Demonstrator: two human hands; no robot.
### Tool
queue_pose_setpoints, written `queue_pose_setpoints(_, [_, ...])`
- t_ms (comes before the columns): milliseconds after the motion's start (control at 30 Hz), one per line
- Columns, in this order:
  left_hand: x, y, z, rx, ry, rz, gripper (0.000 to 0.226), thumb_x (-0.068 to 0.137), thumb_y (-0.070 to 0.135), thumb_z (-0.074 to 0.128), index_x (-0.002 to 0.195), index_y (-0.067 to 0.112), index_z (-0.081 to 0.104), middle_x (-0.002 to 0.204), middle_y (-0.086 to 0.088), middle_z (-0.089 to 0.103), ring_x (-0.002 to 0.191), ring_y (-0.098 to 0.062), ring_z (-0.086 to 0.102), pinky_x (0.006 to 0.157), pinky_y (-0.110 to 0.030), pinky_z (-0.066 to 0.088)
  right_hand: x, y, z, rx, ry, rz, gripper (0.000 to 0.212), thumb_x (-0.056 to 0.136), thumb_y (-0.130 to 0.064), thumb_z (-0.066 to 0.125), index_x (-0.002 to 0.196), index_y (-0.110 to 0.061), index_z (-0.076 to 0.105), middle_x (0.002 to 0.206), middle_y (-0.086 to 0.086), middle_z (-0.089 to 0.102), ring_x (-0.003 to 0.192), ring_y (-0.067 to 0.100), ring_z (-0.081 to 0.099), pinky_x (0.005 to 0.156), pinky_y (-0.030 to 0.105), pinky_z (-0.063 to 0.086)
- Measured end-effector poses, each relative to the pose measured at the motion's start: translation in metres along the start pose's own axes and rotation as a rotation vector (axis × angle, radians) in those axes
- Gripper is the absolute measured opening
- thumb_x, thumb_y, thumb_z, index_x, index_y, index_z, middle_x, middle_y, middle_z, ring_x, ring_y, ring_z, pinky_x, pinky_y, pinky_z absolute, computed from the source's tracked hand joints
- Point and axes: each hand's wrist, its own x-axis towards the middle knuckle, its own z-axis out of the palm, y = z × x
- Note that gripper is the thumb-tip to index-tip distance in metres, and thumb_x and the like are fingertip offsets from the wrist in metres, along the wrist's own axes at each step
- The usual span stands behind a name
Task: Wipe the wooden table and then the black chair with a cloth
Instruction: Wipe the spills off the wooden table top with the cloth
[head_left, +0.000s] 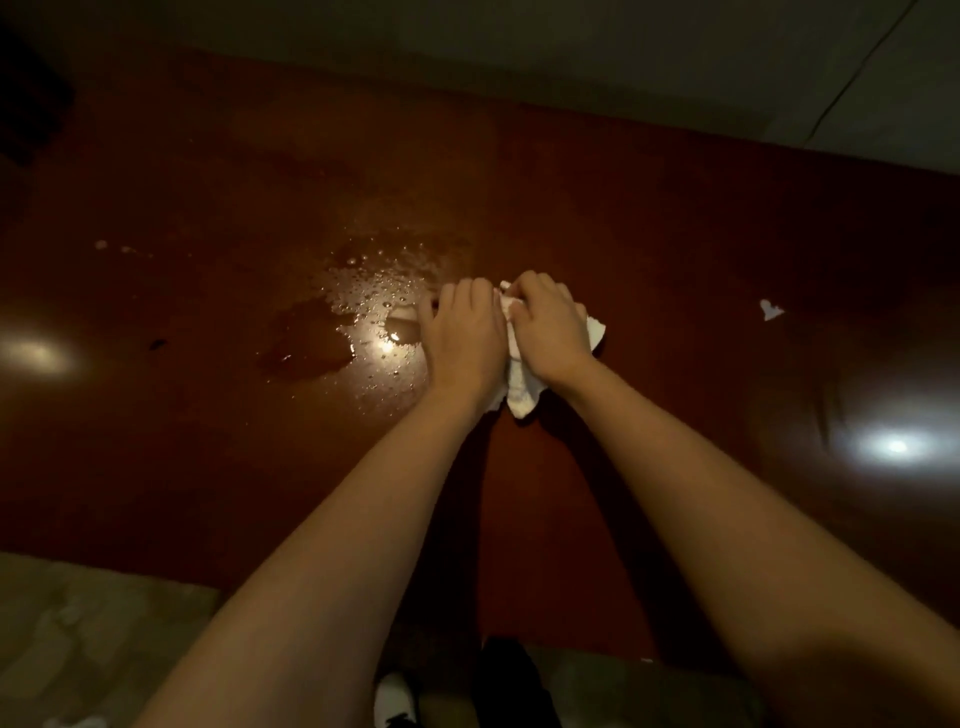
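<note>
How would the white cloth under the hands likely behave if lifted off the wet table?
The cloth would probably hang limp: it lies crumpled and folded beneath both hands. It looks thin, so likely light. Pushed left into the puddle, it would probably soak up water, get heavier and cling to the glossy table.
</note>
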Motion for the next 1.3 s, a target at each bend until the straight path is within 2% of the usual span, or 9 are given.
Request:
queue_pose_setpoints(67, [-0.032, -0.009, -0.008, 0.013, -0.034, 0.002, 0.043, 0.089, 0.032, 0.012, 0.088, 0.014, 0.051, 0.084, -0.001, 0.051, 0.082, -0.021, 0.045, 0.085, -0.035, 0.027, -0.035, -0.007, 0.015, -0.013, 0.026, -0.002, 0.024, 0.095, -0.021, 0.034, 0.109, -0.013, 0.052, 0.114, 0.003, 0.054, 0.107, 0.023, 0.045, 0.090, 0.035, 0.028])
queue_pose_setpoints(167, [-0.080, -0.026, -0.017, 0.070, -0.023, 0.051, 0.015, 0.085, 0.026, 0.042, 0.081, 0.016, 0.051, 0.077, 0.001, 0.054, 0.076, -0.020, 0.051, 0.082, -0.034, 0.027, -0.086, -0.021, 0.037, -0.014, 0.121, 0.031, 0.050, 0.081, -0.041, 0.017, 0.100, -0.016, 0.055, 0.101, -0.001, 0.057, 0.096, 0.019, 0.048, 0.083, 0.033, 0.029])
queue_pose_setpoints(267, [-0.125, -0.043, -0.027, 0.061, -0.006, 0.088, 0.009, 0.082, 0.023, 0.057, 0.079, 0.016, 0.053, 0.075, 0.003, 0.054, 0.075, -0.018, 0.052, 0.080, -0.033, 0.029, -0.135, -0.032, 0.060, 0.000, 0.231, 0.054, 0.049, 0.084, -0.043, 0.017, 0.087, -0.015, 0.056, 0.085, -0.001, 0.058, 0.082, 0.017, 0.049, 0.076, 0.032, 0.030])
queue_pose_setpoints(400, [-0.171, -0.051, -0.049, -0.012, 0.011, 0.053, 0.027, 0.091, 0.028, 0.037, 0.076, 0.015, 0.056, 0.072, 0.001, 0.056, 0.071, -0.018, 0.053, 0.080, -0.033, 0.029, -0.171, -0.039, 0.083, -0.001, 0.362, 0.056, 0.038, 0.090, -0.037, 0.034, 0.068, -0.015, 0.055, 0.064, -0.002, 0.053, 0.061, 0.016, 0.047, 0.062, 0.033, 0.036])
queue_pose_setpoints(600, [-0.167, -0.055, -0.044, -0.068, 0.048, 0.018, 0.029, 0.091, 0.023, 0.036, 0.075, 0.012, 0.057, 0.070, 0.000, 0.056, 0.069, -0.020, 0.053, 0.081, -0.034, 0.028, -0.160, -0.036, 0.090, -0.016, 0.456, 0.001, 0.030, 0.083, -0.025, 0.044, 0.057, -0.014, 0.052, 0.054, -0.001, 0.049, 0.053, 0.016, 0.044, 0.058, 0.027, 0.029])
queue_pose_setpoints(833, [-0.103, -0.070, -0.040, -0.017, 0.036, -0.093, 0.037, 0.093, 0.029, 0.026, 0.082, 0.012, 0.056, 0.080, -0.004, 0.059, 0.081, -0.025, 0.053, 0.081, -0.034, 0.024, -0.094, -0.058, 0.085, 0.010, 0.397, -0.013, 0.027, 0.088, -0.026, 0.040, 0.063, -0.018, 0.047, 0.063, 0.003, 0.052, 0.064, 0.017, 0.044, 0.066, 0.031, 0.027])
queue_pose_setpoints(1000, [-0.074, -0.087, -0.040, -0.006, 0.076, -0.090, 0.042, 0.093, 0.027, 0.019, 0.090, 0.012, 0.058, 0.084, -0.004, 0.059, 0.082, -0.024, 0.052, 0.083, -0.035, 0.029, -0.062, -0.070, 0.087, 0.018, 0.378, -0.020, 0.032, 0.099, -0.030, 0.038, 0.069, -0.021, 0.043, 0.064, -0.008, 0.043, 0.065, 0.012, 0.043, 0.074, 0.032, 0.034])
queue_pose_setpoints(1133, [-0.100, -0.091, -0.048, -0.130, 0.095, -0.160, 0.042, 0.095, 0.028, 0.017, 0.089, 0.012, 0.056, 0.085, -0.002, 0.057, 0.083, -0.021, 0.051, 0.080, -0.033, 0.029, -0.088, -0.079, 0.088, 0.212, 0.341, 0.014, 0.045, 0.098, -0.034, 0.031, 0.053, -0.032, 0.028, 0.053, -0.015, 0.031, 0.053, 0.005, 0.035, 0.074, 0.034, 0.034])
queue_pose_setpoints(1300, [-0.181, -0.102, -0.077, -0.300, 0.097, -0.295, 0.042, 0.096, 0.029, 0.022, 0.076, 0.015, 0.056, 0.073, 0.008, 0.047, 0.074, -0.015, 0.047, 0.083, -0.034, 0.029, -0.159, -0.089, 0.112, 0.376, 0.285, 0.054, 0.050, 0.087, -0.054, 0.019, 0.049, -0.027, 0.038, 0.049, -0.009, 0.039, 0.050, 0.011, 0.039, 0.065, 0.028, 0.029])
